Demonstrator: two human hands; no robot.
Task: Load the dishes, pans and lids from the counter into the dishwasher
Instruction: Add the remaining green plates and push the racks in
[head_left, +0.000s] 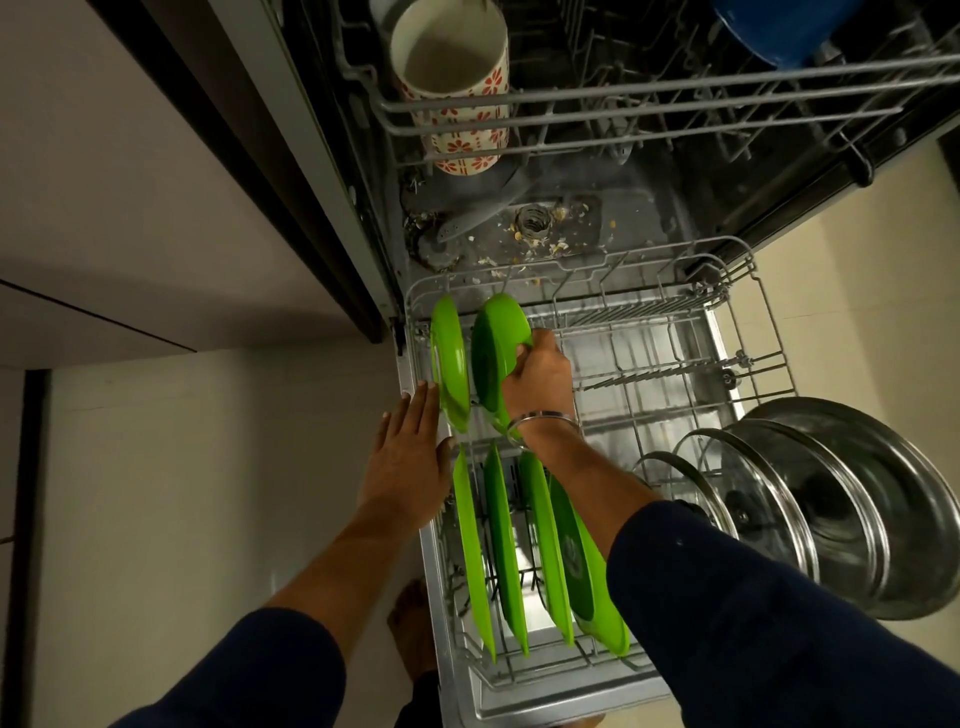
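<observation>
Four green plates (511, 551) and three lids (810, 509) already stand in the pulled-out lower rack (748, 322). Beyond them, the left hand (410, 447), fingers straight, steadies a green dish (449, 358) while the right hand (537, 376) grips a green bowl (496, 348), slotting it alongside. A floral mug (457, 88) sits in the upper rack; the bench is out of view, so what remains cannot be told.

The right hand (537, 374) grips a green bowl (498, 353) on edge in the lower rack (753, 322). Just left of that grip stands a green plate (449, 364), the flat left hand (410, 447) touching it. Nearer than the grip, four plates (506, 545) stand upright; right of it lean lids (831, 509).
</observation>
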